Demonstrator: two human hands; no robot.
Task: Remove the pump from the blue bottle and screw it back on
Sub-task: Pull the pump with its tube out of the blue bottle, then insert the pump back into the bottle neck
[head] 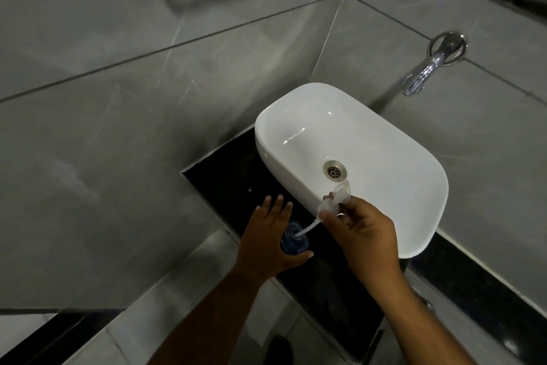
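Observation:
The blue bottle (293, 242) stands on the black counter (231, 178), left of the sink, seen from above with its neck open. My left hand (273, 236) wraps around its body, thumb on the near side and fingers spread on the far side. My right hand (359, 231) holds the clear pump head (336, 197) lifted above and to the right of the bottle, over the sink's near rim. The pump's white dip tube (307, 228) slants down from the head, and its lower end is still inside the bottle neck.
A white oval basin (284, 116) with a metal drain (334, 170) sits on the counter right of the bottle. A chrome tap (426, 71) sticks out of the grey tiled wall above it. The counter edge drops to a tiled floor below.

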